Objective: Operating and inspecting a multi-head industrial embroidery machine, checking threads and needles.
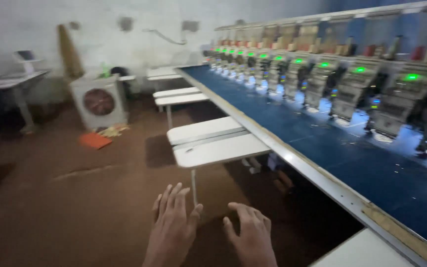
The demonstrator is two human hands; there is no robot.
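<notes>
My left hand (171, 230) and my right hand (250, 235) hover side by side at the bottom of the head view, palms down, fingers spread, holding nothing. They hang over the brown floor (75, 198), just in front of a white side table (213, 146) on a thin leg. To the right runs a long blue fabric bed (322, 143) of a multi-head embroidery machine (352, 79), its heads lit with green lamps. Neither hand touches the table or the machine.
More white side tables (179, 95) line the machine's metal front rail (292, 158). A white box fan cooler (99, 100) stands by the back wall, with an orange sheet (95, 140) on the floor near it. A grey workbench (11, 81) sits far left.
</notes>
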